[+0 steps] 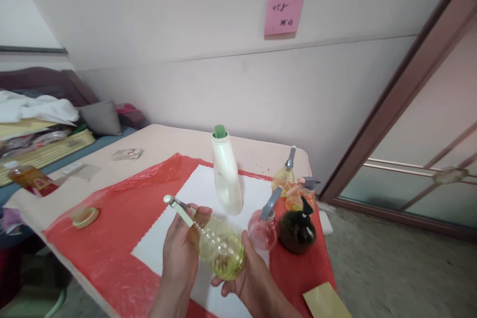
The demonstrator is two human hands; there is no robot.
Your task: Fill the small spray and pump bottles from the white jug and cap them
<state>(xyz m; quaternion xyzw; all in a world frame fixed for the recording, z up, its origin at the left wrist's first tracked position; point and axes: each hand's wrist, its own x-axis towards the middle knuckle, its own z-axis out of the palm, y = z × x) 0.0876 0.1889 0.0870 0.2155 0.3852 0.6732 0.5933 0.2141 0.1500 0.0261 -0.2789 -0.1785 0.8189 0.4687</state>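
- Two hands hold one ridged yellow bottle (223, 251) above the table (167, 138), at 6 o'clock in the view: the left hand (182, 248) near its neck, the right hand (257, 268) at its base.
- Grip: clamped on this bottle from both ends; left fingers wrap the neck end, right thumb and fingers cup the base.
- Done: the bottle is off the table, and its dispenser head (181, 210) appears seated. Beside it, four bottles stand fitted with heads: pink bottle (261, 234) between 2 and 3 o'clock, dark bottle (296, 233) near 3, orange bottle (296, 198) at 2, standing yellow bottle (282, 181) between 1 and 2.
- Outstanding: the ridged bottle is not set down. At 12 o'clock from it, the white bottle (227, 176) stands with its threaded neck bare and a green piece (219, 131) in its mouth. How much handling remains cannot be told.
- Appearance: translucent, yellow-tinted, glossy and textured, with the deepest colour toward the base. The body lies tilted, head toward 10 o'clock, base toward 4; the spout is pale, with a grey part alongside. Whether liquid lies inside is unclear.
- Ground: white sheet (197, 186) over red sheet (108, 238).
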